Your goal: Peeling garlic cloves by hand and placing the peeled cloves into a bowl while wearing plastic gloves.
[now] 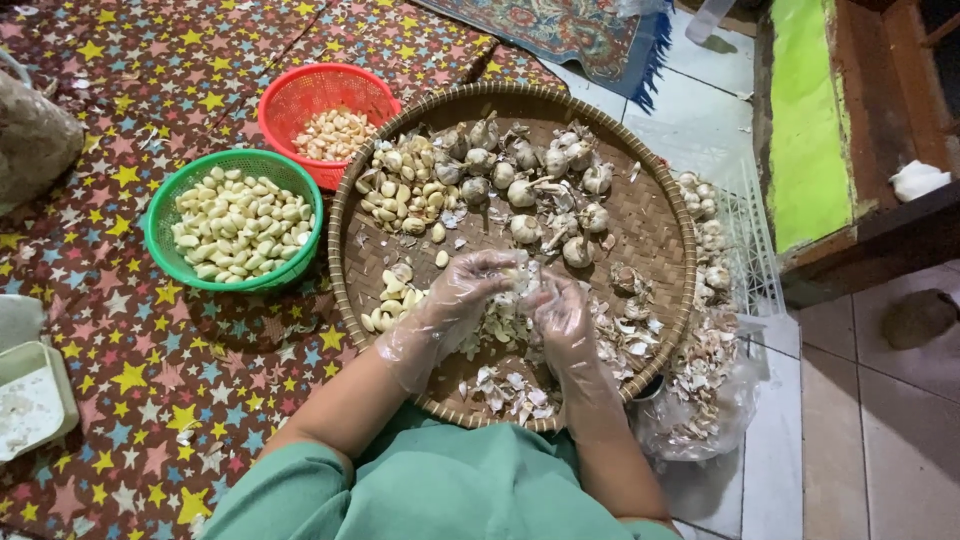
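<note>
My left hand [468, 290] and my right hand [560, 312], both in clear plastic gloves, meet over a round woven bamboo tray [662, 215]. Together they pinch a garlic piece [518, 276] between the fingertips. Whole garlic bulbs [525, 190] lie at the tray's far side. Unpeeled cloves [395, 190] are heaped at its far left, and a few peeled cloves [388, 305] sit by my left wrist. Papery skins [510, 385] litter the near part.
A green basket [160, 215] of peeled cloves and a red basket [300, 95] of cloves stand left of the tray on a star-patterned mat [150, 380]. A clear bag of skins [700, 390] and a white mesh crate [745, 250] sit to the right. A pale container [35, 400] lies at far left.
</note>
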